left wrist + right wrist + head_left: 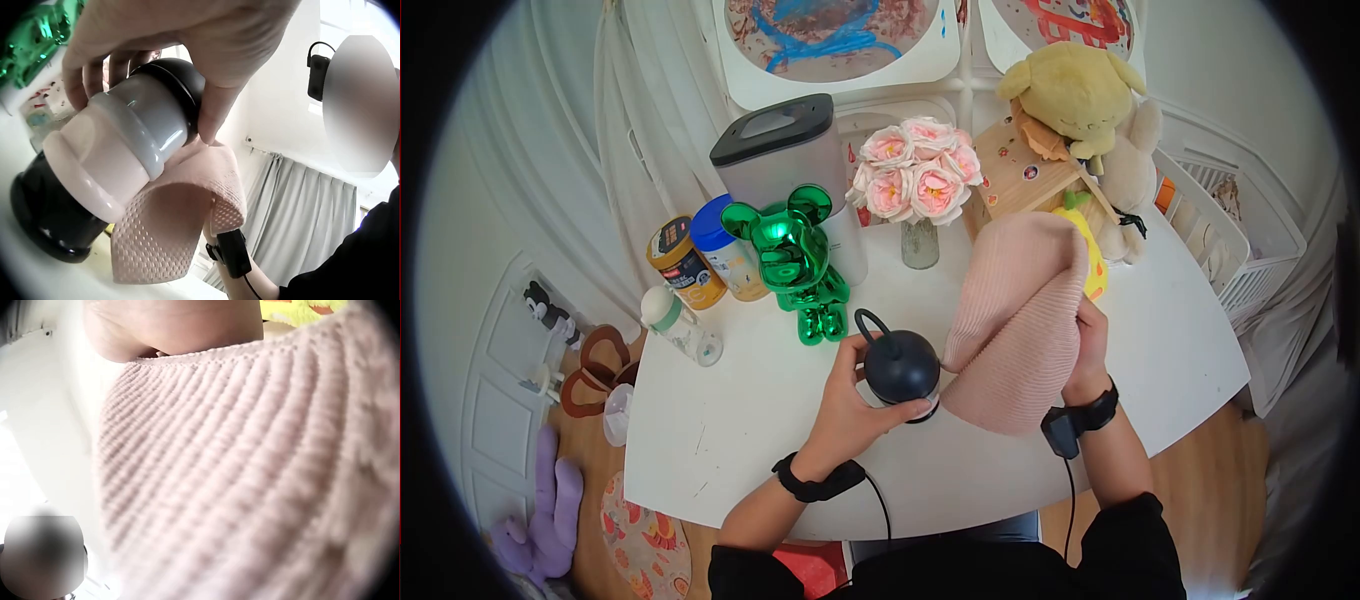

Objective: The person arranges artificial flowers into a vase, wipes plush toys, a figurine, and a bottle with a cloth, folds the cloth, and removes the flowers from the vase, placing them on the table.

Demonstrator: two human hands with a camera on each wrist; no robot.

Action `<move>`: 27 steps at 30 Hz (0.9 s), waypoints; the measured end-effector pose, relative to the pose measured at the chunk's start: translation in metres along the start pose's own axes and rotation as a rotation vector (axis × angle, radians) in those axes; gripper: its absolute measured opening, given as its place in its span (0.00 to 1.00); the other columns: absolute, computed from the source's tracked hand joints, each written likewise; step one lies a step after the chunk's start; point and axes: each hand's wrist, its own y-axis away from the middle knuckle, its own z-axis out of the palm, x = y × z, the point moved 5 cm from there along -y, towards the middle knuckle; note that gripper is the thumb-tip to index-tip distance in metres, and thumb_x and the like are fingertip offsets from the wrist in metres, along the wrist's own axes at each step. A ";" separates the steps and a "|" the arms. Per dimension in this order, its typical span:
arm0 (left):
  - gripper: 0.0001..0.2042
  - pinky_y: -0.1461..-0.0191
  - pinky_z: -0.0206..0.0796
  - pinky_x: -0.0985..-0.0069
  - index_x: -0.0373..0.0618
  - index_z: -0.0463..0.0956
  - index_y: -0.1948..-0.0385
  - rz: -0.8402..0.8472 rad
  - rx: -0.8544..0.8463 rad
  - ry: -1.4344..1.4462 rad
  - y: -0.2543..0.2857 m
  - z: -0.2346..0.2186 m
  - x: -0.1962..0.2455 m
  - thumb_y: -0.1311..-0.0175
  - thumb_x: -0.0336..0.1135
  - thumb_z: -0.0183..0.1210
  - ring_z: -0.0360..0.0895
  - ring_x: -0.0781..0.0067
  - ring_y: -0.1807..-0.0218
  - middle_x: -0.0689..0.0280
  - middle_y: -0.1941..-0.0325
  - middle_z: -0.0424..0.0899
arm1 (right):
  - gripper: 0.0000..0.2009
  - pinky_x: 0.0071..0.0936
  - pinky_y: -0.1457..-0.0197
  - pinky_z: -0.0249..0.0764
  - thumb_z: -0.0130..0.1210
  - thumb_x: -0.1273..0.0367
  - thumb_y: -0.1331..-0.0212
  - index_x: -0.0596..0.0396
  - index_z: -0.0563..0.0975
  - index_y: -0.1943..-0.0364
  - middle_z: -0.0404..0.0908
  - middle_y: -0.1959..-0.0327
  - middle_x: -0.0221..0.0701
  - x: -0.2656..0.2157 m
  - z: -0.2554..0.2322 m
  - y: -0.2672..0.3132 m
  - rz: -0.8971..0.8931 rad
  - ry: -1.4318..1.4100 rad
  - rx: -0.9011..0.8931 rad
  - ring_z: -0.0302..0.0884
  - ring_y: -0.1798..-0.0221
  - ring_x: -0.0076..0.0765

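My left hand (847, 412) grips a round-topped bottle (903, 367) with a dark lid and a loop handle, thumb on one side and fingers round the other. The left wrist view shows the bottle's grey, pale pink and black bands (103, 150), tilted, under the hand (187, 37). My right hand (1088, 350) holds a ribbed pink cloth (1020, 320) by its right edge, the fingers partly hidden behind it. The cloth (231, 469) fills most of the right wrist view, below the hand (181, 328). Its left edge hangs beside the bottle.
Left on the white table (770, 440) stand a shiny green bear figure (790, 255), a clear bottle (682, 325), two tubs (685, 262) and a tall lidded container (785, 160). Pink roses (920, 175) in a glass vase stand behind; plush toys (1075, 90) and a wooden box (1022, 170) are back right.
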 end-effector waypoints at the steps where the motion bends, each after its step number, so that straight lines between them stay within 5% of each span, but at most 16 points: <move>1: 0.40 0.37 0.69 0.65 0.40 0.64 0.42 0.011 -0.018 -0.025 -0.001 0.003 0.000 0.56 0.36 0.81 0.77 0.66 0.43 0.60 0.46 0.77 | 0.21 0.37 0.36 0.76 0.45 0.65 0.26 0.58 0.67 0.33 0.78 0.41 0.37 0.004 0.008 -0.005 -0.006 0.002 -0.001 0.77 0.40 0.36; 3: 0.40 0.38 0.69 0.66 0.39 0.64 0.41 0.003 -0.018 -0.004 -0.001 0.006 0.000 0.56 0.36 0.81 0.77 0.67 0.42 0.59 0.46 0.77 | 0.21 0.33 0.37 0.76 0.49 0.63 0.27 0.58 0.68 0.34 0.79 0.43 0.35 0.014 0.041 -0.010 -0.042 0.157 -0.328 0.79 0.42 0.33; 5: 0.41 0.37 0.69 0.66 0.39 0.63 0.41 0.011 -0.058 -0.135 -0.002 0.009 0.001 0.57 0.36 0.81 0.77 0.65 0.41 0.58 0.44 0.77 | 0.23 0.30 0.39 0.76 0.54 0.62 0.28 0.58 0.69 0.35 0.77 0.41 0.34 0.038 0.067 -0.001 0.010 0.463 -0.391 0.79 0.43 0.31; 7: 0.42 0.37 0.69 0.66 0.39 0.63 0.39 0.015 -0.077 -0.225 -0.004 0.009 -0.005 0.56 0.36 0.80 0.76 0.62 0.41 0.57 0.43 0.76 | 0.25 0.34 0.34 0.70 0.59 0.63 0.33 0.59 0.70 0.35 0.73 0.36 0.36 0.058 0.099 0.009 0.230 0.960 -0.733 0.73 0.36 0.36; 8: 0.42 0.37 0.69 0.65 0.40 0.62 0.39 0.014 -0.111 -0.177 -0.006 0.011 -0.003 0.56 0.36 0.79 0.76 0.60 0.41 0.57 0.42 0.75 | 0.25 0.34 0.34 0.70 0.59 0.63 0.33 0.59 0.70 0.35 0.73 0.36 0.36 0.065 0.105 0.007 0.235 0.953 -0.735 0.73 0.36 0.36; 10: 0.42 0.37 0.69 0.64 0.38 0.62 0.38 0.052 -0.147 -0.161 -0.012 0.008 0.003 0.54 0.37 0.79 0.76 0.57 0.41 0.54 0.42 0.74 | 0.24 0.38 0.26 0.60 0.58 0.63 0.33 0.60 0.72 0.36 0.68 0.33 0.40 0.064 0.129 0.008 -0.271 1.084 -0.957 0.62 0.28 0.41; 11: 0.42 0.37 0.69 0.64 0.38 0.62 0.38 0.045 -0.143 -0.164 -0.013 0.004 0.001 0.54 0.37 0.79 0.76 0.57 0.41 0.54 0.42 0.74 | 0.24 0.38 0.26 0.60 0.58 0.63 0.33 0.60 0.72 0.36 0.68 0.33 0.40 0.064 0.128 0.006 -0.266 1.077 -0.961 0.62 0.28 0.41; 13: 0.42 0.38 0.69 0.65 0.35 0.62 0.40 0.029 -0.189 -0.225 -0.011 0.000 -0.004 0.56 0.38 0.79 0.76 0.56 0.42 0.51 0.43 0.74 | 0.23 0.38 0.22 0.51 0.55 0.64 0.33 0.57 0.74 0.36 0.66 0.33 0.44 0.065 0.112 -0.006 0.215 0.524 -0.731 0.55 0.25 0.47; 15: 0.42 0.39 0.69 0.66 0.34 0.62 0.42 0.004 -0.220 -0.239 -0.013 -0.002 -0.004 0.57 0.39 0.80 0.76 0.55 0.43 0.49 0.46 0.74 | 0.19 0.38 0.24 0.53 0.50 0.65 0.30 0.58 0.77 0.40 0.67 0.33 0.44 0.060 0.107 -0.014 0.078 0.650 -0.727 0.57 0.27 0.46; 17: 0.42 0.41 0.70 0.65 0.35 0.63 0.42 0.032 -0.249 -0.302 -0.014 -0.001 -0.004 0.57 0.41 0.81 0.77 0.53 0.44 0.50 0.48 0.74 | 0.15 0.35 0.34 0.64 0.48 0.67 0.30 0.62 0.80 0.48 0.74 0.40 0.43 0.042 0.117 -0.013 -0.388 1.257 -0.775 0.68 0.37 0.41; 18: 0.42 0.41 0.70 0.65 0.35 0.63 0.42 0.030 -0.246 -0.295 -0.014 -0.003 -0.004 0.57 0.41 0.81 0.77 0.53 0.44 0.50 0.48 0.74 | 0.15 0.35 0.34 0.64 0.48 0.67 0.30 0.62 0.80 0.48 0.74 0.40 0.43 0.034 0.116 -0.009 -0.382 1.262 -0.777 0.68 0.37 0.41; 20: 0.42 0.42 0.70 0.64 0.36 0.63 0.43 0.077 -0.267 -0.333 -0.013 -0.005 -0.001 0.57 0.43 0.80 0.77 0.52 0.45 0.51 0.49 0.75 | 0.17 0.29 0.41 0.70 0.49 0.62 0.28 0.65 0.81 0.60 0.79 0.50 0.35 0.013 0.102 -0.007 -0.226 1.309 -0.452 0.76 0.52 0.34; 23: 0.42 0.41 0.69 0.63 0.36 0.63 0.43 0.018 -0.302 -0.326 -0.012 -0.007 0.000 0.55 0.45 0.80 0.77 0.50 0.45 0.50 0.49 0.75 | 0.19 0.31 0.44 0.73 0.48 0.62 0.28 0.67 0.81 0.60 0.83 0.51 0.40 -0.008 0.086 -0.012 -0.093 0.619 -0.177 0.80 0.49 0.36; 25: 0.41 0.40 0.69 0.63 0.37 0.64 0.42 -0.010 -0.301 -0.336 -0.011 -0.006 0.005 0.56 0.45 0.79 0.76 0.49 0.44 0.50 0.47 0.76 | 0.21 0.30 0.48 0.74 0.45 0.59 0.29 0.66 0.81 0.57 0.83 0.57 0.40 0.000 0.094 -0.003 -0.041 0.363 -0.289 0.80 0.52 0.39; 27: 0.40 0.40 0.69 0.63 0.38 0.66 0.42 -0.025 -0.305 -0.358 -0.015 -0.006 0.006 0.56 0.44 0.79 0.76 0.48 0.43 0.50 0.45 0.76 | 0.15 0.35 0.39 0.71 0.52 0.66 0.33 0.65 0.80 0.53 0.82 0.51 0.43 0.020 0.101 0.007 0.143 0.651 -0.739 0.77 0.42 0.44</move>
